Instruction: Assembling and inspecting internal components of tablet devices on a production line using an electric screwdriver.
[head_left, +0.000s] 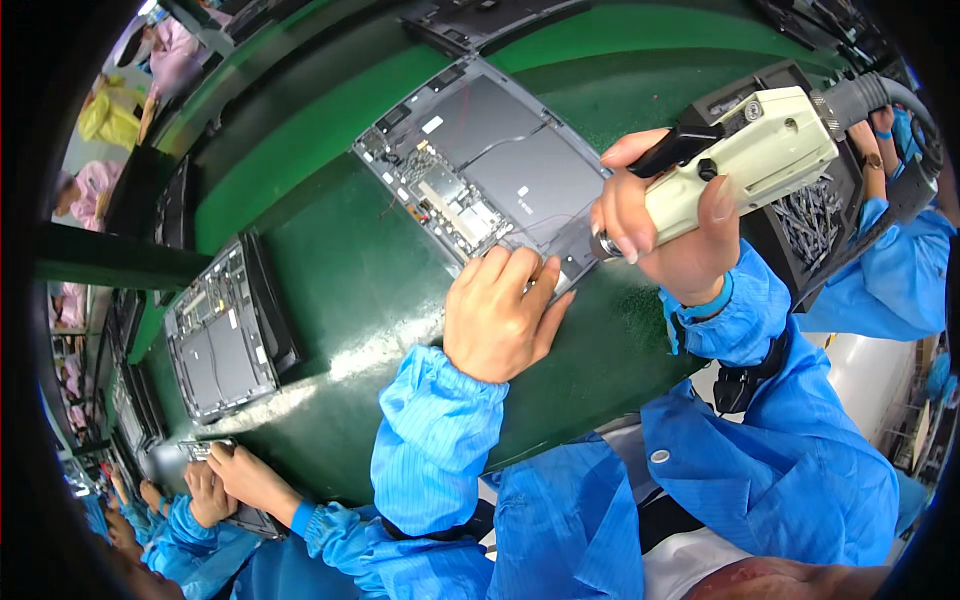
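Note:
An opened laptop base (540,170) lies on the green table, its circuit board, cables and dark grey inner panel exposed. Over its near edge curl the bent fingers of my left hand (500,312); the fingertips are partly hidden, and the thumb lies close to the index finger. My right hand (680,225) is wrapped round a cream electric screwdriver (745,160) with a black lever. The tool slants down to the left, its dark nose close to the laptop's near right corner. I cannot make out a bit or screw at the nose.
A black bin (850,190) with many small metal-and-dark parts stands at the right, beneath the tool's grey cable (862,95). Another opened laptop base (215,335) lies leftward. A co-worker's hands (225,485) handle a part at lower left. More laptop parts (480,22) lie at the far edge.

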